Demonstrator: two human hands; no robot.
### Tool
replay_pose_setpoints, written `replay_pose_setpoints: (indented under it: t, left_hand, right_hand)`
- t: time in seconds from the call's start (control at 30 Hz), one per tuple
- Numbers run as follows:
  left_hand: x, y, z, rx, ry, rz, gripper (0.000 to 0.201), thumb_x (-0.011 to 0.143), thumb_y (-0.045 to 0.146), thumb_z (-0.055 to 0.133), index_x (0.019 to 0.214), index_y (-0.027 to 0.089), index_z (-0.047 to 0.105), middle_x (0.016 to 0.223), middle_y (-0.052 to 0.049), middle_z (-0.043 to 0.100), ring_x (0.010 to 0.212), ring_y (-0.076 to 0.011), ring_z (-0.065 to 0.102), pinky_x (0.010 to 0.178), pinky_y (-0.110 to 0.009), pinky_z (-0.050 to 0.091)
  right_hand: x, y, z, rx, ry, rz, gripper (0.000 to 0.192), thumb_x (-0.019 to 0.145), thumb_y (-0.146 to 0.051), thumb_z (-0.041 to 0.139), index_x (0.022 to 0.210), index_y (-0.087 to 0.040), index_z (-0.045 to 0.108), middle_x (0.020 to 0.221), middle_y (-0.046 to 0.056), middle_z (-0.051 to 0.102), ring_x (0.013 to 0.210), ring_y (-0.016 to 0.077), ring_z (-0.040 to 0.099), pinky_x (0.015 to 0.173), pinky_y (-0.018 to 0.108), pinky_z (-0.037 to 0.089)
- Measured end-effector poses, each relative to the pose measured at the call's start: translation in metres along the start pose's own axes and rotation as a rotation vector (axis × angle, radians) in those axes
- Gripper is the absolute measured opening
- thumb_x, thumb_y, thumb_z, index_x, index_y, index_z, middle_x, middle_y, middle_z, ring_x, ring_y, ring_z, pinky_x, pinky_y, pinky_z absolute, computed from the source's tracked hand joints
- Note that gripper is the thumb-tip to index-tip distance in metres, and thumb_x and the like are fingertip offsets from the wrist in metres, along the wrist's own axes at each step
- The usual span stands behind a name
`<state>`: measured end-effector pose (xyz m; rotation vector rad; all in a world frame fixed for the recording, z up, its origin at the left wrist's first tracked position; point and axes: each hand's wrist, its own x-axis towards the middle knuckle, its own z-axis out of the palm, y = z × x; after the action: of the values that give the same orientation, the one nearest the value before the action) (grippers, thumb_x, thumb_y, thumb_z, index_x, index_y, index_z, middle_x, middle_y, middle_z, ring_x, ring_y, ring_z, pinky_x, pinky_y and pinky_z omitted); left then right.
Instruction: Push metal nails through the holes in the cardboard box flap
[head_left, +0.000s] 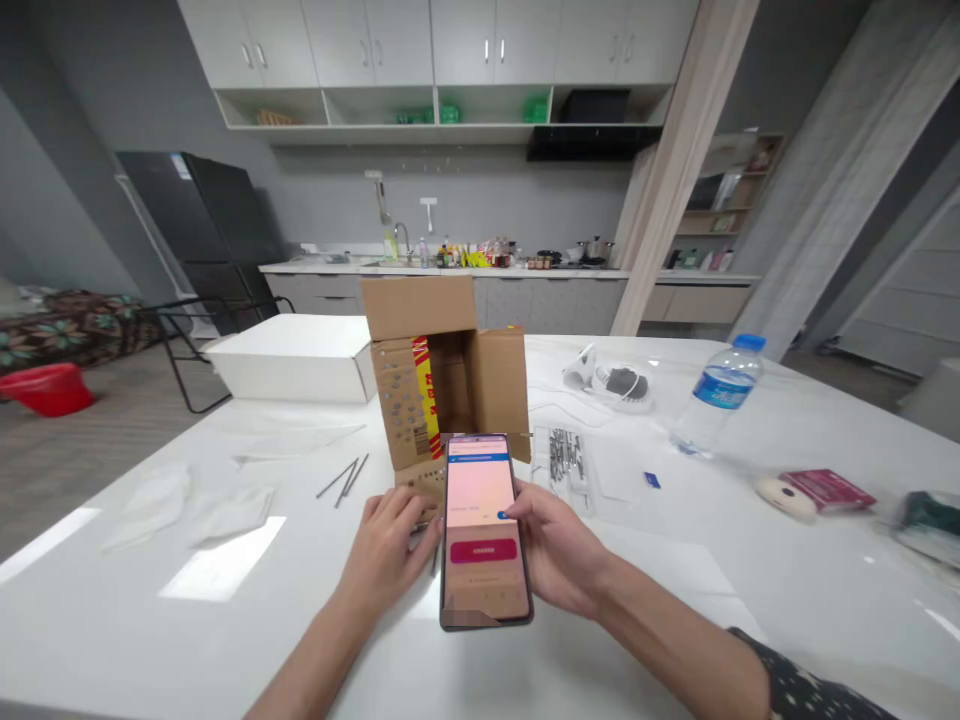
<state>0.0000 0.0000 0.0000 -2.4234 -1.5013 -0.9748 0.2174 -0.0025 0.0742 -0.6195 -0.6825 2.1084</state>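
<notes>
My right hand (pixel 559 545) holds a smartphone (pixel 484 530) upright over the white table (pixel 480 660), its thumb on the lit pink screen. My left hand (pixel 390 550) rests on the table at the phone's left edge, fingers curled against the front flap of an open cardboard box (pixel 442 375). The box stands just behind the phone, with red and yellow tape on its left flap. A clear bag of metal screws (pixel 566 455) lies right of the box.
A white flat box (pixel 292 355) sits at the back left, thin metal rods (pixel 343 478) and plastic wrappers (pixel 187 505) to the left. A water bottle (pixel 716 395), a red packet (pixel 825 488) and a white device (pixel 615 382) lie to the right. Kitchen counter behind.
</notes>
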Motion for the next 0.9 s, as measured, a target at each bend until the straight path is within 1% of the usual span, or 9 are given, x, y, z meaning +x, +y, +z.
replay_pose_setpoints:
  t: [0.1, 0.2, 0.33, 0.53, 0.7, 0.77, 0.9]
  left_hand:
    - [0.0, 0.0, 0.0, 0.004, -0.006, 0.0, 0.011, 0.091, 0.026, 0.049, 0.09, 0.022, 0.059, 0.091, -0.005, 0.064, 0.087, -0.0198, 0.058, 0.076, -0.034, 0.041]
    - [0.0, -0.001, 0.0, 0.003, -0.007, 0.002, 0.01, 0.09, 0.023, 0.048, 0.09, 0.021, 0.058, 0.092, -0.005, 0.064, 0.089, -0.0202, 0.058, 0.076, -0.034, 0.041]
    - [0.0, 0.0, 0.0, -0.015, -0.015, 0.01, 0.011, 0.091, 0.023, 0.048, 0.089, 0.021, 0.058, 0.09, -0.005, 0.064, 0.087, -0.02, 0.058, 0.075, -0.035, 0.041]
    - [-0.001, 0.001, 0.0, -0.027, -0.004, 0.026, 0.013, 0.09, 0.019, 0.045, 0.087, 0.02, 0.057, 0.087, -0.004, 0.062, 0.083, -0.0188, 0.057, 0.074, -0.034, 0.04]
    - [-0.001, 0.002, -0.002, -0.018, 0.007, 0.017, 0.013, 0.092, 0.024, 0.047, 0.088, 0.021, 0.058, 0.087, -0.004, 0.062, 0.084, -0.0193, 0.057, 0.076, -0.035, 0.04]
    - [-0.001, 0.003, -0.002, -0.018, 0.004, 0.017, 0.014, 0.093, 0.025, 0.046, 0.089, 0.021, 0.059, 0.088, -0.003, 0.062, 0.084, -0.0192, 0.057, 0.075, -0.035, 0.04]
    - [-0.001, 0.003, -0.003, -0.018, -0.023, 0.02, 0.015, 0.094, 0.026, 0.045, 0.092, 0.021, 0.059, 0.09, -0.004, 0.062, 0.087, -0.0196, 0.057, 0.076, -0.035, 0.039]
  right_hand:
    - [-0.002, -0.001, -0.001, 0.074, -0.031, 0.078, 0.037, 0.069, -0.016, 0.053, 0.105, -0.013, 0.061, 0.096, 0.008, 0.072, 0.099, 0.0266, 0.065, 0.096, 0.045, 0.045]
    - [-0.008, -0.001, 0.0, 0.135, -0.082, 0.119, 0.038, 0.072, -0.022, 0.05, 0.107, -0.013, 0.06, 0.099, 0.01, 0.071, 0.102, 0.0288, 0.064, 0.096, 0.048, 0.045]
    - [-0.02, 0.001, 0.007, 0.159, -0.145, 0.163, 0.045, 0.074, -0.034, 0.047, 0.113, -0.014, 0.058, 0.105, 0.013, 0.07, 0.105, 0.0321, 0.063, 0.095, 0.053, 0.044]
    - [-0.037, 0.005, 0.018, 0.158, -0.18, 0.21, 0.054, 0.078, -0.052, 0.048, 0.116, -0.016, 0.057, 0.109, 0.014, 0.069, 0.106, 0.0337, 0.062, 0.095, 0.056, 0.042]
    - [-0.049, 0.008, 0.022, 0.229, -0.26, 0.274, 0.068, 0.085, -0.067, 0.04, 0.132, -0.019, 0.051, 0.119, 0.014, 0.065, 0.11, 0.0331, 0.059, 0.096, 0.066, 0.036]
    - [-0.05, 0.012, 0.021, 0.234, -0.251, 0.273, 0.071, 0.087, -0.07, 0.035, 0.135, -0.02, 0.05, 0.12, 0.014, 0.064, 0.111, 0.0329, 0.058, 0.094, 0.068, 0.036]
    - [-0.044, 0.021, 0.018, 0.196, -0.137, 0.214, 0.064, 0.093, -0.065, 0.029, 0.131, -0.02, 0.053, 0.112, 0.014, 0.066, 0.107, 0.0305, 0.059, 0.087, 0.066, 0.043]
